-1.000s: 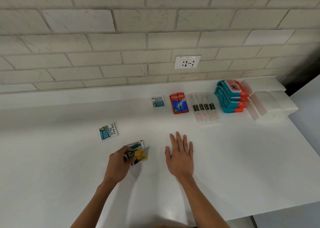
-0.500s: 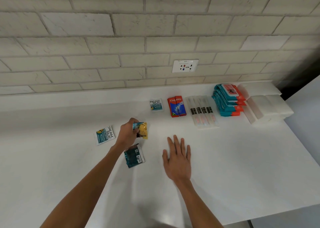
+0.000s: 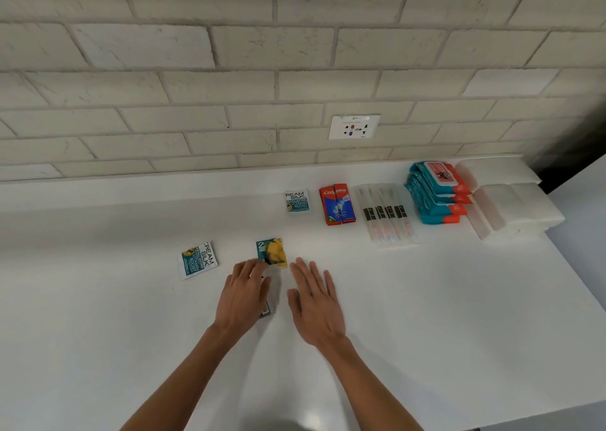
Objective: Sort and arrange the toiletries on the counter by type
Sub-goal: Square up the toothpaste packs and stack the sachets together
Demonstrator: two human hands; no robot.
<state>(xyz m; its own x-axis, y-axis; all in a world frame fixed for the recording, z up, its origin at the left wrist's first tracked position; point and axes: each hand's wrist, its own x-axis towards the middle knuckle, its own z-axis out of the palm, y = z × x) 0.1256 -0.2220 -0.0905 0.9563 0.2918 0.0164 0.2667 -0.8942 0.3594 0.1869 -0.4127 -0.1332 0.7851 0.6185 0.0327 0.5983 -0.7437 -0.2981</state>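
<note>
My left hand (image 3: 244,294) lies over a dark foil sachet (image 3: 267,311) on the white counter (image 3: 426,315), fingers curled on it; whether I truly pinch it I cannot tell, it is mostly hidden. Just beyond my fingertips lies a teal-and-yellow sachet (image 3: 271,252). My right hand (image 3: 314,302) rests flat and empty, fingers spread. A white-and-teal Cream Silk sachet (image 3: 197,260) sits to the left.
</note>
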